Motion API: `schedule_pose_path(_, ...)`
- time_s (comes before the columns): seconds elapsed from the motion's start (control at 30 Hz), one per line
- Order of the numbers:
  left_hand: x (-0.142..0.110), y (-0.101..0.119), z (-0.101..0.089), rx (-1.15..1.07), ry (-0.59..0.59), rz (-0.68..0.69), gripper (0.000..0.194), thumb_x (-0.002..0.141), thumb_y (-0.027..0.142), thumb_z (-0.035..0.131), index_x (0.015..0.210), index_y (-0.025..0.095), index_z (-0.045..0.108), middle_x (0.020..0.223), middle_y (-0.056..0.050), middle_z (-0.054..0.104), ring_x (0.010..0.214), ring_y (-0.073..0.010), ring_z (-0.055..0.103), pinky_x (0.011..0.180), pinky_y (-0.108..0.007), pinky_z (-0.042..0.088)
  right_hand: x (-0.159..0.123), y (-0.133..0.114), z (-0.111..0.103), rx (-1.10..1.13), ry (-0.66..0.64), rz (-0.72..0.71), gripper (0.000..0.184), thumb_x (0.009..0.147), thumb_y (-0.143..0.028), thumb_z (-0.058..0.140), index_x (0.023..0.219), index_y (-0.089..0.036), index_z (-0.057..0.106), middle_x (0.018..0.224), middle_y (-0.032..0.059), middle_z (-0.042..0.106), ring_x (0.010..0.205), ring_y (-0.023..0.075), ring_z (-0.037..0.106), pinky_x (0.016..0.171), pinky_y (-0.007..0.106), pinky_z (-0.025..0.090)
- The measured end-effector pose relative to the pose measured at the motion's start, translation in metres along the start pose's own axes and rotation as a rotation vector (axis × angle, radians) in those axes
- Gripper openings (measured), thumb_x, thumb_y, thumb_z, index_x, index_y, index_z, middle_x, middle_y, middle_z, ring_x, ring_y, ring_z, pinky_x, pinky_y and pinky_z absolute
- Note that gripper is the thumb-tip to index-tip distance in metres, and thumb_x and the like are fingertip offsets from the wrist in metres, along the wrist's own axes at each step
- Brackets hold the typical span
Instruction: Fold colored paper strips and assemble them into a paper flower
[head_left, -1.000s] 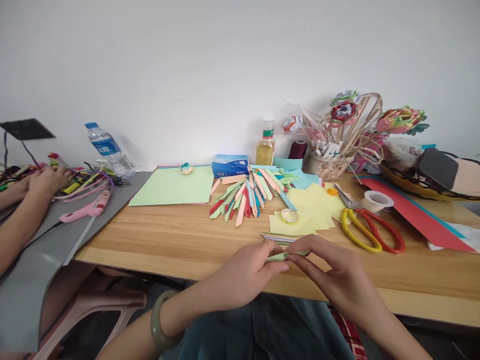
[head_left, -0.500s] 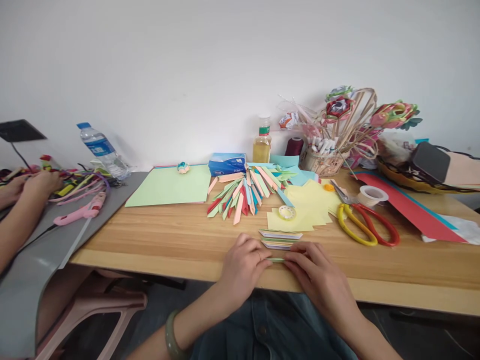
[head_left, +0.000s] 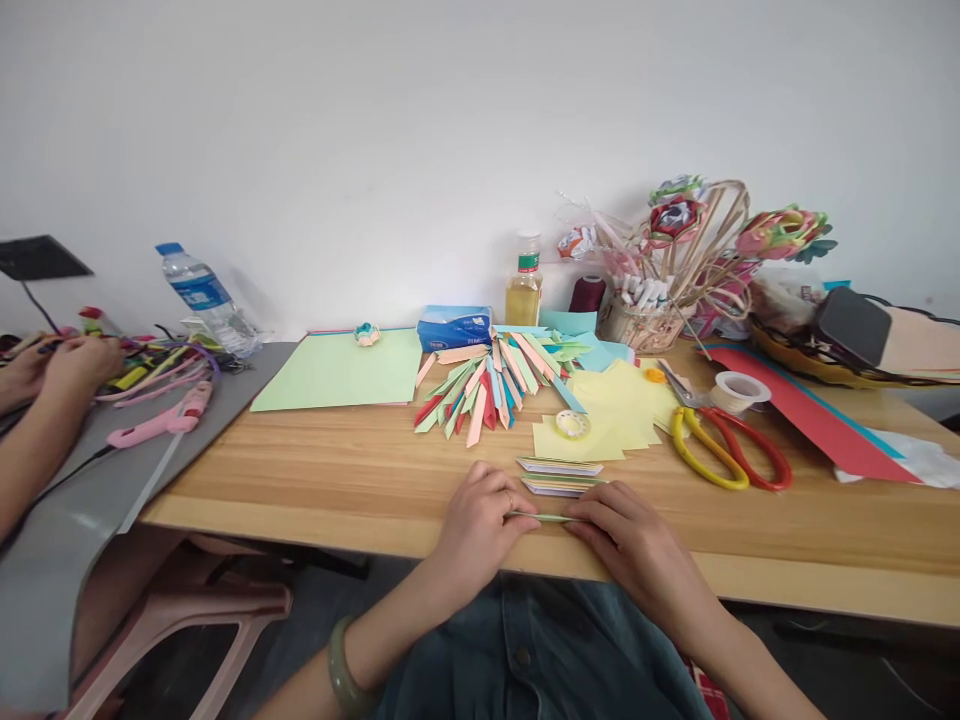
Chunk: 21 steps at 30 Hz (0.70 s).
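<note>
Near the table's front edge, a thin green paper strip (head_left: 553,518) runs between my two hands. My left hand (head_left: 484,525) is closed on its left end, fingertips pressed together. The right end is pinched by my right hand (head_left: 626,525). Most of the strip's ends are hidden under my fingers. Just beyond lie two stacks of folded paper strips (head_left: 559,467), one behind the other, the nearer one almost touching my right fingers. Farther back spreads a fan of folded paper pieces (head_left: 484,390) in pink, green, red and blue.
Yellow paper sheets (head_left: 611,410) carry a tape roll (head_left: 572,425). Large scissors (head_left: 712,450) and a white spool (head_left: 740,391) lie right. Green paper (head_left: 345,370) lies left. A co-worker's hands (head_left: 75,370) are at far left, near a pink glue gun (head_left: 161,420).
My hands have moved slightly apart along the green strip, showing a little more of it. The view has shifted a little; the other things stay in place.
</note>
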<state>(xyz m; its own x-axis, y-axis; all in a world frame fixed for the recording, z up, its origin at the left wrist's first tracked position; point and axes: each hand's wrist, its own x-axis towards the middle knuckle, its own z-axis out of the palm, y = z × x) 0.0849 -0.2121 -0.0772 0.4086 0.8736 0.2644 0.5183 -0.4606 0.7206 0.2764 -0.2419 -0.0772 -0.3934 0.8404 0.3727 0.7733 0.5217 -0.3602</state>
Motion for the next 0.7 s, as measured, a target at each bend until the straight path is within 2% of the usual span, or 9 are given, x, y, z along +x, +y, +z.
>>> schedule_pose_path(0.13,0.000,0.007,-0.005,0.059,-0.040,0.059,0.016,0.081,0.025,0.057,0.070,0.018,0.066,0.075,-0.004,0.065,0.082,-0.0184,0.049,0.076,-0.032,0.039,-0.001,-0.004,-0.002,-0.067,0.033,-0.051,0.016,0.090,-0.018,0.042,0.082,-0.020,0.057,0.084,0.0061,0.062,0.080,0.0191,0.057,0.067,0.031,0.046)
schedule_pose_path(0.3,-0.003,0.012,-0.015,0.117,-0.107,0.142,0.023,0.087,0.029,0.046,0.077,0.019,0.064,0.077,-0.004,0.066,0.076,-0.0172,0.052,0.071,-0.030,0.039,-0.003,-0.005,-0.008,-0.091,-0.003,-0.060,0.019,0.091,-0.019,0.039,0.078,-0.020,0.053,0.070,0.0040,0.060,0.066,0.0174,0.056,0.056,0.027,0.041)
schedule_pose_path(0.43,-0.004,0.019,-0.025,0.082,-0.146,0.085,0.024,0.089,0.028,0.041,0.083,0.018,0.062,0.083,-0.005,0.065,0.078,-0.0167,0.055,0.071,-0.029,0.039,-0.002,-0.007,-0.018,0.049,-0.067,0.011,0.017,0.091,-0.020,0.035,0.083,-0.021,0.049,0.072,0.0029,0.061,0.063,0.0159,0.057,0.054,0.025,0.039)
schedule_pose_path(0.53,0.001,0.028,-0.031,-0.108,-0.152,-0.085,0.015,0.083,0.027,0.050,0.078,0.018,0.062,0.080,-0.004,0.064,0.077,-0.0162,0.056,0.072,-0.028,0.040,0.000,-0.011,-0.029,0.248,-0.147,0.153,0.017,0.092,-0.025,0.034,0.082,-0.021,0.047,0.071,0.0014,0.060,0.061,0.0143,0.055,0.055,0.025,0.038)
schedule_pose_path(0.6,0.005,0.033,-0.032,-0.378,-0.129,-0.227,0.011,0.076,0.027,0.060,0.078,0.016,0.061,0.077,-0.003,0.064,0.072,-0.0148,0.057,0.068,-0.026,0.042,0.002,-0.014,-0.034,0.427,-0.196,0.262,0.022,0.092,-0.032,0.036,0.078,-0.021,0.048,0.068,0.0005,0.058,0.061,0.0133,0.053,0.056,0.024,0.038)
schedule_pose_path(0.7,0.010,0.039,-0.028,-0.802,-0.067,-0.333,0.022,0.067,0.029,0.069,0.081,0.014,0.062,0.071,-0.001,0.061,0.063,-0.0118,0.055,0.063,-0.024,0.043,0.004,-0.020,-0.035,0.811,-0.234,0.419,0.028,0.088,-0.043,0.043,0.074,-0.020,0.048,0.065,-0.0007,0.055,0.060,0.0117,0.050,0.056,0.023,0.038)
